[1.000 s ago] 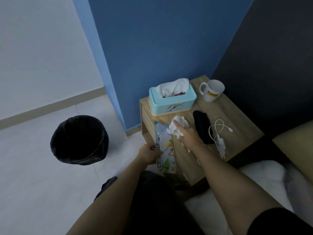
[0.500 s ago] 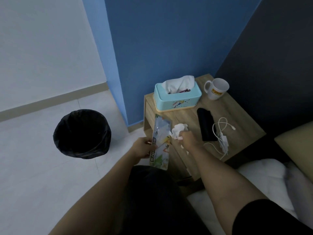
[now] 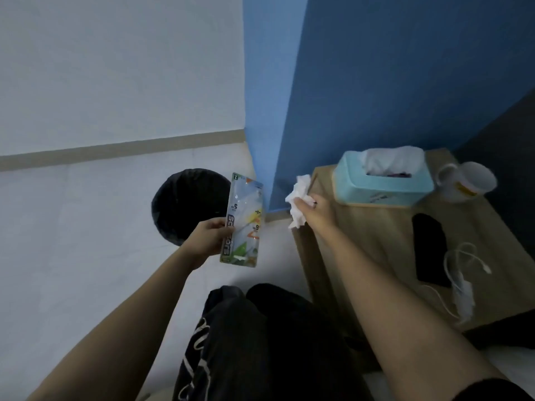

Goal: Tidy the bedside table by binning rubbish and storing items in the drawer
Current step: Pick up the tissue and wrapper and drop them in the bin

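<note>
Here, head view: my left hand (image 3: 207, 241) is closed on the lower left edge of a wrapper (image 3: 244, 221), an empty clear blister pack with a printed card; I hold it upright and slightly tilted over the floor (image 3: 72, 227), its upper part overlapping the right rim of the bin (image 3: 185, 204). The bin is round, lined with a black bag, and stands on the pale floor near the corner of the blue wall (image 3: 376, 82), left of the table (image 3: 376, 244). My right hand (image 3: 317, 211) is closed on a crumpled white tissue (image 3: 298, 199), which bulges out to the left of my fingers; hand and tissue are at the table's left front corner, just beyond its edge and well apart from the bin. On the wooden tabletop, a light blue tissue box (image 3: 382, 183) sits at the back against the wall, with a white sheet standing out of its slot. A white mug (image 3: 466, 180) stands just to the right of the box, handle turned toward it. A flat black object (image 3: 430, 250) lies nearer me, right of my forearm; what it is cannot be told. A coiled white cable (image 3: 460, 273) with a plug lies beside it, toward the table's right front edge. My dark trousers (image 3: 260, 342) fill the lower middle. The drawer front cannot be made out.
</note>
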